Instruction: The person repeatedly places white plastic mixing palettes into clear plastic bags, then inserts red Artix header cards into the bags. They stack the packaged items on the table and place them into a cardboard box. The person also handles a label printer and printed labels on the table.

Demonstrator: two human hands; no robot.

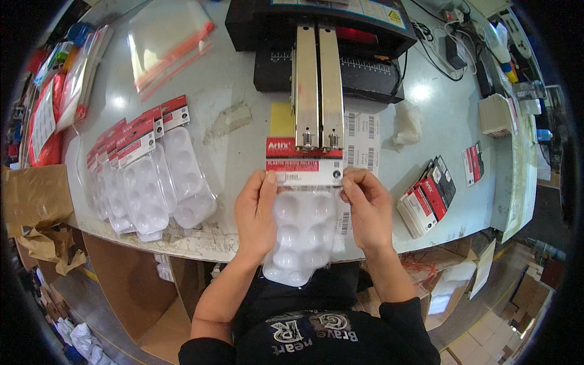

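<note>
From the head camera I see my left hand (258, 213) and right hand (367, 210) both gripping a bagged white plastic paint palette (302, 234) by its red-and-white header card (304, 163), which sits under the twin metal bars (317, 88) of the black machine (322, 36). My palms hide the palette's sides. Finished packs (152, 176) lie stacked to the left.

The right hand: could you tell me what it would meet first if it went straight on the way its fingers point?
Probably the red and white header card that the right hand already pinches; beyond it stand the metal bars. Depth is unclear.
</note>
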